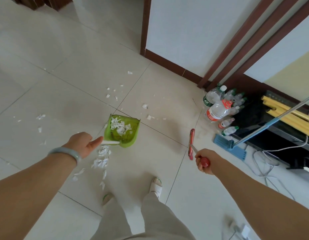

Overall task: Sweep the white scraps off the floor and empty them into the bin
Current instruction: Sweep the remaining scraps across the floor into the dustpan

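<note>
On the head camera, the left hand [82, 144] held the green dustpan [131, 137] by its white handle, thumb laid along it. White scraps [120, 126] lay inside the pan, with more scattered on the floor [46, 101] around it. The right hand [204, 161] was curled tight around the red broom [191, 144].

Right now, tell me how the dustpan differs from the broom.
The dustpan is green, the broom red. The dustpan holds white scraps; the broom head is over bare tile. The left hand holds the dustpan, the right hand the broom. Both are held by their handles.
</note>
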